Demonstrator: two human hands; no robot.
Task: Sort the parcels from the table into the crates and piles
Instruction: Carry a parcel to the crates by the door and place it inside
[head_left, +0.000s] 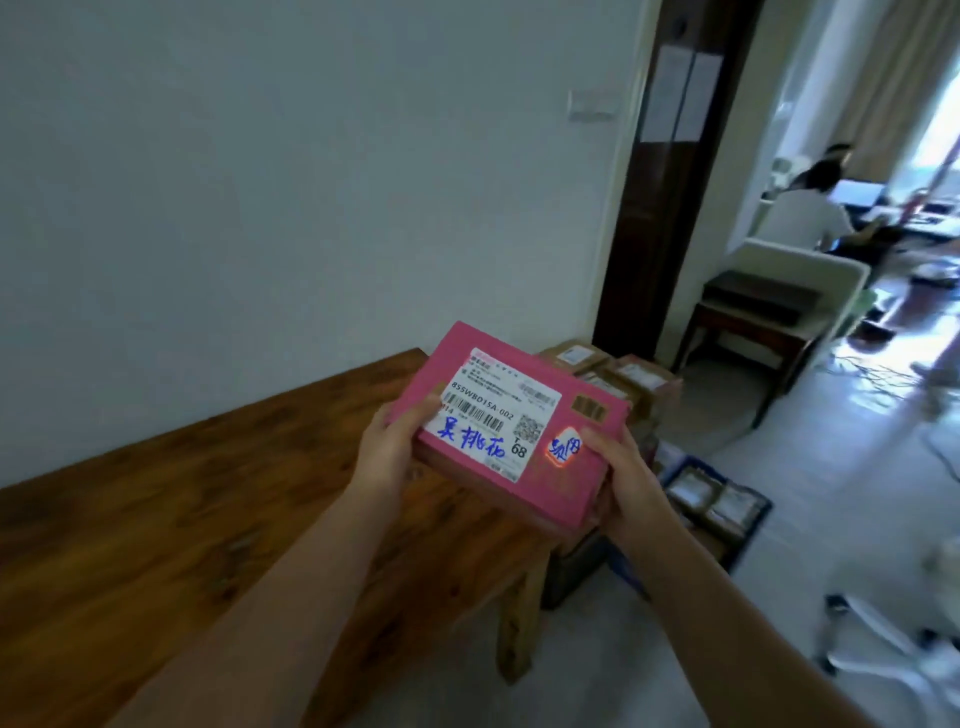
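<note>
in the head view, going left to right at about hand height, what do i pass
wooden table → left hand → pink parcel → right hand → blue crate on the floor

Head view, sole camera, wide-angle: at head height, facing forward and down across the table (156, 519) corner. Close, centre frame: left hand (387, 447), right hand (631, 483), parcel (561, 483).
</note>
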